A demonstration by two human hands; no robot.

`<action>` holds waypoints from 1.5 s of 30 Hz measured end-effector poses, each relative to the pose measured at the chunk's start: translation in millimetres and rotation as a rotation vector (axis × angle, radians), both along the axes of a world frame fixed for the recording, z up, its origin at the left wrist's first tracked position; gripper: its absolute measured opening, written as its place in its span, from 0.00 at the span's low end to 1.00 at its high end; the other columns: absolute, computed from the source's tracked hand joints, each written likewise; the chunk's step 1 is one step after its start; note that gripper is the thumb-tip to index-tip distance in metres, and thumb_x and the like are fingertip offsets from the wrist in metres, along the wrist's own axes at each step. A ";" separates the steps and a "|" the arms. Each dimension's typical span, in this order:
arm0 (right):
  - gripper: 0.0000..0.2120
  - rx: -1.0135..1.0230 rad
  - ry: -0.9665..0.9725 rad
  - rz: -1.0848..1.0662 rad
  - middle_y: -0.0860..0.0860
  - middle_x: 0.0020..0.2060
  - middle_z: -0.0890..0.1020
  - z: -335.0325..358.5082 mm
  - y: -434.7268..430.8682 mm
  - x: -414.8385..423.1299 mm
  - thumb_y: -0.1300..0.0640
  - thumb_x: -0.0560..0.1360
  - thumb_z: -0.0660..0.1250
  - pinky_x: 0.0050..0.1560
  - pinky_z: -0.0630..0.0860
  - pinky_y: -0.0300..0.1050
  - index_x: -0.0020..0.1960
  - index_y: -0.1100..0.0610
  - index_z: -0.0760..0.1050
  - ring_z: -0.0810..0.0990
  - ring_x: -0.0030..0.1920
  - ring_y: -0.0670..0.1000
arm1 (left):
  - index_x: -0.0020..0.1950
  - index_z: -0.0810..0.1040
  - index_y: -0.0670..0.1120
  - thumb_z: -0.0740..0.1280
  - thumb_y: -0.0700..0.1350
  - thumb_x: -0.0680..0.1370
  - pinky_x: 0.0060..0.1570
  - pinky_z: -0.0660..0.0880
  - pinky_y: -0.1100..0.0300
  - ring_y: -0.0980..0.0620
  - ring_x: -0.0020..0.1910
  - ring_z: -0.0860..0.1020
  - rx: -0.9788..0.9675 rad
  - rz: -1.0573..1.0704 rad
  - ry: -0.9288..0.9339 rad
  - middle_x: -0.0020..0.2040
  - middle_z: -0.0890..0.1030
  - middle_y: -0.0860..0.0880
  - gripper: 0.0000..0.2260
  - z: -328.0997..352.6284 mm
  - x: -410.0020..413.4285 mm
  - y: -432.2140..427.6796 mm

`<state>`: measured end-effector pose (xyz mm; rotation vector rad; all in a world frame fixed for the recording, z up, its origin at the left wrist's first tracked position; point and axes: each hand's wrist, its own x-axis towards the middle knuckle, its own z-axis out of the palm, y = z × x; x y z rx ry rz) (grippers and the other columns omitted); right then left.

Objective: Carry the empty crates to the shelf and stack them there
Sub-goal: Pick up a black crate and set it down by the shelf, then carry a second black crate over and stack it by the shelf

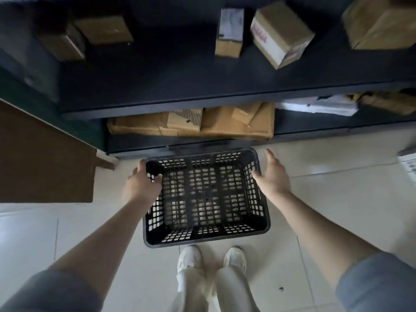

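An empty black perforated crate [206,238] hangs over the pale tiled floor just in front of a dark shelf unit [171,102]. My left hand [141,185] grips the crate's left rim near the far corner, fingers curled over the edge into the crate. My right hand [273,174] is at the right rim with fingers spread, its thumb against the wall; whether it grips is unclear. The crate's far edge almost reaches the lowest shelf lip.
Cardboard boxes [279,34] lie scattered on the upper shelf, and flattened cartons [191,124] fill the lower shelf. A brown board [42,158] stands at the left. My white shoes [189,257] are right behind the crate. A pale object [408,163] sits at the right edge.
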<state>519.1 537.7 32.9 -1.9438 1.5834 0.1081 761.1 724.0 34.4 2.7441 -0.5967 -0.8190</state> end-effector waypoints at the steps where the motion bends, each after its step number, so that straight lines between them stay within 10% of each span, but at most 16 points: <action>1: 0.35 -0.016 -0.008 0.011 0.56 0.70 0.71 35.1 -0.1 1.1 0.53 0.74 0.69 0.66 0.71 0.52 0.76 0.55 0.58 0.72 0.68 0.58 | 0.76 0.57 0.51 0.64 0.52 0.77 0.55 0.77 0.43 0.38 0.64 0.74 0.000 -0.034 -0.005 0.70 0.71 0.41 0.29 34.3 -5.1 -8.5; 11: 0.31 -0.593 0.036 0.139 0.51 0.70 0.71 379.5 -2.7 -53.7 0.43 0.76 0.61 0.65 0.71 0.51 0.75 0.54 0.60 0.71 0.68 0.54 | 0.78 0.56 0.54 0.57 0.62 0.77 0.68 0.65 0.48 0.46 0.72 0.66 -0.345 -0.566 -0.245 0.74 0.68 0.50 0.30 350.5 -79.6 -100.3; 20: 0.30 -0.744 0.126 -0.217 0.50 0.72 0.68 521.9 64.3 -230.9 0.42 0.77 0.58 0.67 0.68 0.50 0.76 0.51 0.58 0.69 0.70 0.53 | 0.78 0.52 0.55 0.54 0.64 0.77 0.71 0.63 0.46 0.44 0.74 0.64 -0.497 -0.981 -0.329 0.76 0.66 0.49 0.32 501.1 -229.5 -119.0; 31: 0.27 -0.665 0.192 -0.557 0.50 0.69 0.71 574.4 132.8 -496.7 0.43 0.77 0.60 0.68 0.67 0.50 0.74 0.50 0.60 0.71 0.68 0.52 | 0.78 0.55 0.54 0.57 0.62 0.77 0.66 0.67 0.46 0.44 0.70 0.68 -0.637 -1.260 -0.232 0.73 0.69 0.48 0.31 567.1 -504.1 -135.4; 45: 0.32 -0.378 0.260 -0.997 0.52 0.73 0.66 489.7 158.7 -751.3 0.46 0.78 0.59 0.68 0.67 0.52 0.77 0.51 0.51 0.67 0.71 0.56 | 0.79 0.53 0.53 0.60 0.59 0.78 0.72 0.62 0.47 0.44 0.74 0.64 -0.462 -1.625 -0.046 0.77 0.64 0.48 0.32 486.5 -807.5 -192.3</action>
